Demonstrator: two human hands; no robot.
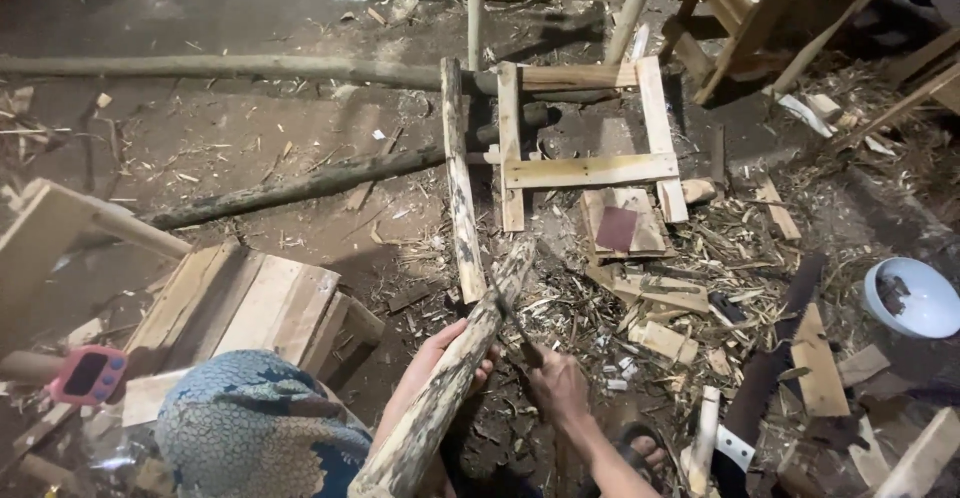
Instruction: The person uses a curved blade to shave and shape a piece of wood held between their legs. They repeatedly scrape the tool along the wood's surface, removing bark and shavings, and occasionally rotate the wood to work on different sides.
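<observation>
The left hand (440, 356) wraps tight around a rough wooden pole (455, 373) that leans up from the person's lap toward the floor. The right hand (558, 383) grips a dark blade (512, 320) pressed on the pole. Wood chips (640, 328) lie all around. A small wooden frame (590, 170) sits farther off, and a white bowl (915, 298) sits far right.

You're in a rough woodworking yard: dirt floor (250, 18) strewn with shavings (700, 288), bare poles (200, 66), a plank frame (585, 170), a saw (770, 368).
</observation>
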